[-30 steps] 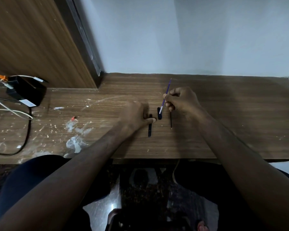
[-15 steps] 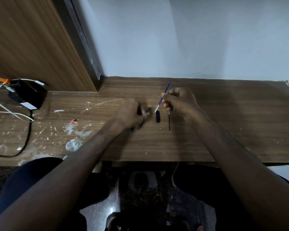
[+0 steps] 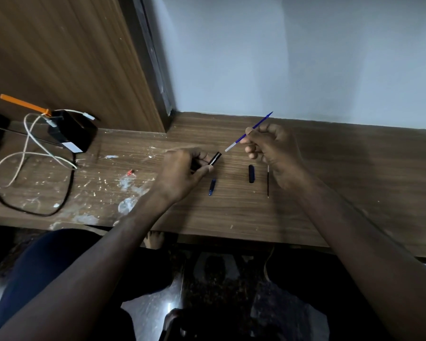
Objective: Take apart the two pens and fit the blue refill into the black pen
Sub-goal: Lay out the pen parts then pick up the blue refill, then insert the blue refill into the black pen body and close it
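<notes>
Blue refill (image 3: 247, 133) pinched in the right hand (image 3: 272, 150) points its pale end at the black barrel (image 3: 215, 158) gripped by the left hand (image 3: 182, 172) — lined up, apparently, for insertion — above the counter (image 3: 354, 180).

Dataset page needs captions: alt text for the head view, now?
The right hand aims a blue refill at the open end of a black pen barrel held in the left hand, above a wooden desk with loose pen parts.

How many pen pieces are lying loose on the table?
3: a blue piece near the left hand, a black piece in the middle, a thin black refill beside the right hand. Others may be hidden.
</notes>
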The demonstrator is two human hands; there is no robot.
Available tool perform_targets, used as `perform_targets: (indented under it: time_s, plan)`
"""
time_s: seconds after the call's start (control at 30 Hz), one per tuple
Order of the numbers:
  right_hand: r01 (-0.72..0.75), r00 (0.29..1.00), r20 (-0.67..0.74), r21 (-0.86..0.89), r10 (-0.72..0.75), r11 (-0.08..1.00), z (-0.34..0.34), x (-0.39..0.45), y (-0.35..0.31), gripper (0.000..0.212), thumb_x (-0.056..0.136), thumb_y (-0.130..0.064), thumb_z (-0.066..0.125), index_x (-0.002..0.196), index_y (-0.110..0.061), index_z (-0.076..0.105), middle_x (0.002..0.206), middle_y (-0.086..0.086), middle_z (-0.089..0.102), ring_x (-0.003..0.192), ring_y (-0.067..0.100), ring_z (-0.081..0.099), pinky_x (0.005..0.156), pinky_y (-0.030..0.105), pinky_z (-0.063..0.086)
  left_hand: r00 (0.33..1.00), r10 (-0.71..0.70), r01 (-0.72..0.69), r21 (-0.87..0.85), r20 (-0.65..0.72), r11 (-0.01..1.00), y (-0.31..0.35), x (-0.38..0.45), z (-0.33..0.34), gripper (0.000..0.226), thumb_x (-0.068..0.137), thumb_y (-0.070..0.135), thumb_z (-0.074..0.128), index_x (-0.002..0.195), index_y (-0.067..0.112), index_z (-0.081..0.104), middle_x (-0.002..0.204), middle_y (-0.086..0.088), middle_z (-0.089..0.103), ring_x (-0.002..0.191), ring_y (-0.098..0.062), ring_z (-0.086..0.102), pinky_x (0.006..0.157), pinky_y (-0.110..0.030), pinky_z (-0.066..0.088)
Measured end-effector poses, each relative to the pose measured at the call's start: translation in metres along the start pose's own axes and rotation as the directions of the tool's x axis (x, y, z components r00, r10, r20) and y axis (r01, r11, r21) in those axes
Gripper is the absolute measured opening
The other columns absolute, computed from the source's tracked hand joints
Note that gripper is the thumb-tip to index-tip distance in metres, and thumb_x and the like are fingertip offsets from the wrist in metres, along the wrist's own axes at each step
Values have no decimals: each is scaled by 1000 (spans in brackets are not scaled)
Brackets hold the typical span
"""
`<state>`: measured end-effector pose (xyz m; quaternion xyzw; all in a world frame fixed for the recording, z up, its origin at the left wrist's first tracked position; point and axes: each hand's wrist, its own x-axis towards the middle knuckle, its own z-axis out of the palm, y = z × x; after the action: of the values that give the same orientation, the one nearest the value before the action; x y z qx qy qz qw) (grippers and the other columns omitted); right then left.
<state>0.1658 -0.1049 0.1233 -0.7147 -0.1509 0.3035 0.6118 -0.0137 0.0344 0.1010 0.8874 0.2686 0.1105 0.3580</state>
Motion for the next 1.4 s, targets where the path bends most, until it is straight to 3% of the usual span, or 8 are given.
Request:
perform_targets:
  time_s: [0.1, 0.23, 0.7, 0.83, 1.0, 1.27, 1.33, 1.4]
  plan:
    - [-15, 1000, 3, -25, 15, 1000, 3, 1, 4, 13, 100, -19, 74, 100, -6, 74, 88, 8, 83, 70, 13, 70, 66, 31, 59, 1000, 11, -11, -19, -5, 1000, -6, 4, 3, 17, 90, 21, 82, 95, 35, 75, 78, 16, 74, 67, 13, 67, 65, 3, 41]
    - [-30, 1000, -4, -26, 30, 999, 4, 3, 7, 18, 99, -19, 75, 104, -2, 74, 87, 9, 83, 71, 15, 71, 64, 29, 59, 999, 34, -35, -39, -21, 999, -8, 4, 8, 14, 88, 20, 84, 100, 26, 80, 82, 10, 77, 71, 19, 65, 66, 4, 42]
    - [-15, 1000, 15, -64, 16, 998, 5, 5, 11, 21, 98, -23, 76, 104, -3, 74, 91, 11, 84, 72, 15, 71, 66, 30, 59, 998, 63, -64, -56, -20, 996, -12, 2, 5, 16, 88, 16, 85, 101, 21, 78, 80, 20, 69, 75, 20, 64, 66, 3, 46]
    - [35, 999, 21, -138, -32, 990, 7, 7, 14, 21, 97, -26, 78, 101, -6, 76, 87, 6, 84, 68, 10, 72, 63, 27, 57, 997, 70, -72, -57, -22, 996, -12, 2, 7, 16, 88, 17, 84, 103, 19, 79, 86, 11, 75, 75, 16, 66, 66, 2, 47]
    - [107, 989, 127, -281, -74, 954, 15, 2, 18, 16, 88, -31, 87, 91, -16, 80, 77, 1, 80, 63, 7, 72, 59, 22, 59, 998, 47, -49, -76, -31, 996, -13, 1, 9, 16, 88, 18, 84, 102, 21, 78, 83, 15, 74, 74, 17, 66, 66, 2, 46]
    - [146, 977, 201, -356, -77, 923, 24, 3, 22, 15, 89, -28, 85, 102, -19, 84, 85, 2, 84, 67, 5, 76, 62, 22, 60, 997, -48, 37, -168, -61, 985, -17, 1, 1, 13, 90, 18, 82, 101, 21, 77, 83, 9, 76, 70, 5, 70, 69, -6, 51]
    - [174, 975, 197, -389, -103, 905, 26, 5, 28, 12, 90, -27, 84, 100, -20, 84, 81, 1, 83, 63, 1, 75, 59, 16, 57, 993, -83, 67, -168, -87, 984, -19, 1, -2, 15, 91, 19, 82, 105, 18, 77, 84, 9, 76, 73, 0, 73, 71, -10, 54]
    - [260, 960, 229, -519, -160, 814, 28, 7, 36, 12, 90, -21, 82, 102, -17, 83, 78, -5, 81, 58, -6, 70, 59, 4, 50, 987, -114, 95, -166, -109, 981, -20, 1, -5, 20, 91, 20, 81, 111, 17, 76, 87, 7, 76, 79, -6, 76, 72, -12, 55]
